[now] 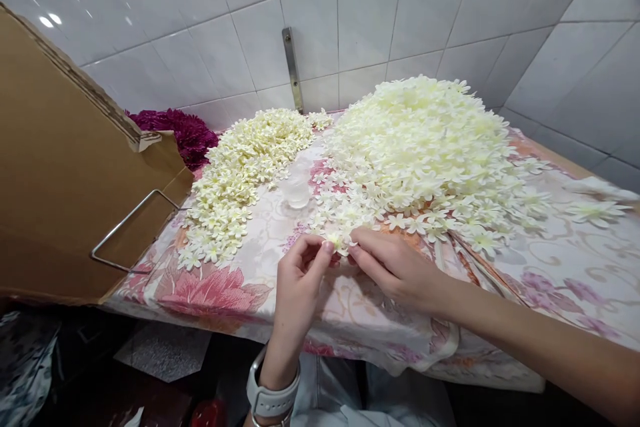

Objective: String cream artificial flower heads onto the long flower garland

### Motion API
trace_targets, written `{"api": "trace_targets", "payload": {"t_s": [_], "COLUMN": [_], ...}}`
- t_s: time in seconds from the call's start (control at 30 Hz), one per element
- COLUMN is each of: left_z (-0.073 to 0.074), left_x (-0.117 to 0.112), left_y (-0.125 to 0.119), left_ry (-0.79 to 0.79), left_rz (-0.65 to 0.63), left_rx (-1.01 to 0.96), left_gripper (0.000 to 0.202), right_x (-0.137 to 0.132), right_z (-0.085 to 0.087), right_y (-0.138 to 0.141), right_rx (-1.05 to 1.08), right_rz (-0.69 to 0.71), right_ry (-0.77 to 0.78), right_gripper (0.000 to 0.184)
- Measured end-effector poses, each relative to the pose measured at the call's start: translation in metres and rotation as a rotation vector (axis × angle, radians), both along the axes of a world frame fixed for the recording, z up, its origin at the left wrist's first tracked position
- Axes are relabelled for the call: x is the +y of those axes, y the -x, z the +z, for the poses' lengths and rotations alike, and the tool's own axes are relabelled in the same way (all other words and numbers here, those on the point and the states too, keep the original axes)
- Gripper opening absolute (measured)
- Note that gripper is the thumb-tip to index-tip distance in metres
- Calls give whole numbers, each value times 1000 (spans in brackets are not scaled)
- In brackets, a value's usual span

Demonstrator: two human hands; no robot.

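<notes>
Left hand (pixel 303 270) and right hand (pixel 395 267) close together, low over the near side of the bench (pixel 563 159). Left thumb and fingers pinching one edge of a small pale flower (pixel 339 241); right thumb and fingertips closed on its other side. Flower sits between the hands: thin creamy petals, yellowish centre. Left wrist carries a watch with a smooth grey band (pixel 273 399).

Just beyond, a broad mound of white flowers (pixel 420 140), star-shaped, loosely layered, petals overlapping, thinning to scattered pieces near the fingers. To the left, a lower, yellower heap (pixel 250 160), blooms smaller and tightly clustered. Between the two, a small clear cup (pixel 297 192), see-through and rounded.

Underneath, pale cloth (pixel 590 287) printed with pink blossoms and scrolls. Far left: flat brown cardboard (pixel 75 167), ragged layered edge; a bent metal wire loop (pixel 127 221) against it; frilly magenta pile (pixel 177 130) behind. Glossy tiled wall (pixel 310 20) at back.
</notes>
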State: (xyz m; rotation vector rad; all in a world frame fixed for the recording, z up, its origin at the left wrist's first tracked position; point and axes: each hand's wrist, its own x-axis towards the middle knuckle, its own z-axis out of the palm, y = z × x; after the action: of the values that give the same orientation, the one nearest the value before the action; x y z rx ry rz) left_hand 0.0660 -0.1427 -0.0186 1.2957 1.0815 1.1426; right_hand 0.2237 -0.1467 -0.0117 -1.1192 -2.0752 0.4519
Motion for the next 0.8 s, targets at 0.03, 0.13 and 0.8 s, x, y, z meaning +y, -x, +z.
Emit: {"api": "trace_targets", "payload": {"t_s": [0.03,0.13,0.8], "left_z": [0,0,3], "left_x": [0,-1,-5], "left_y": [0,-1,1], "left_ry": [-3,-26,-62], "left_rz": [19,58,161], "left_rx": [-1,-21,-56], "left_gripper": [16,15,12], "right_x": [0,0,12], "right_z": [1,3,15], "right_y": [0,0,2], "right_rx": [11,76,-245], "right_rz": [-12,-52,53], "right_ry": [27,90,-245], "right_gripper": [26,28,16]}}
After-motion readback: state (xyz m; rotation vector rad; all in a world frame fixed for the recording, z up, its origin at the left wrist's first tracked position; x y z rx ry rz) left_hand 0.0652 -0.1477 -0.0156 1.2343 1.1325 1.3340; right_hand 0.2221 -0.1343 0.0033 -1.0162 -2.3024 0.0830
